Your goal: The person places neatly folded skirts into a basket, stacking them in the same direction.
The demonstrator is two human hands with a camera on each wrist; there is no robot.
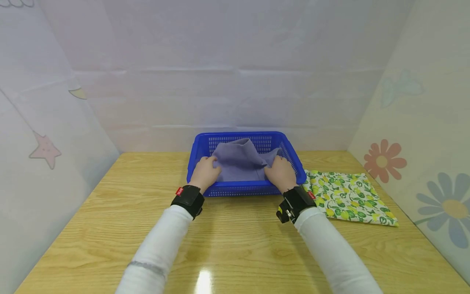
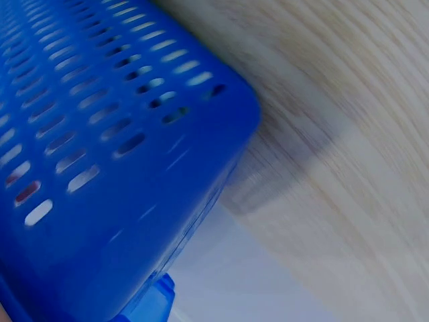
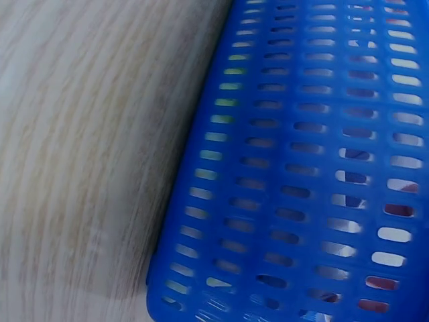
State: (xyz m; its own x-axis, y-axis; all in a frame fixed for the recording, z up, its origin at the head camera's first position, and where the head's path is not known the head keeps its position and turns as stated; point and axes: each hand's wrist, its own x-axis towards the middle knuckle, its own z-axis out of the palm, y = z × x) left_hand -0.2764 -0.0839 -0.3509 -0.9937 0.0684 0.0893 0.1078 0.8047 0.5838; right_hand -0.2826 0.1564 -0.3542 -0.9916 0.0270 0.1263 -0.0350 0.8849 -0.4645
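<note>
A blue slotted plastic basket [image 1: 290,153] stands at the back middle of the wooden table. A grey-purple cloth [image 1: 240,162] lies bunched inside it. My left hand [image 1: 205,171] grips the cloth's left side and my right hand [image 1: 280,171] grips its right side, both reaching over the basket's near rim. The wrist views show only the basket's outer wall [image 2: 100,154] [image 3: 301,168] and the table top; neither hand shows there.
A folded white cloth with a lemon and leaf print [image 1: 346,196] lies flat on the table just right of the basket. Pale walls with flower and star stickers close in the table on three sides. Bare wood [image 1: 235,237] lies in front of the basket.
</note>
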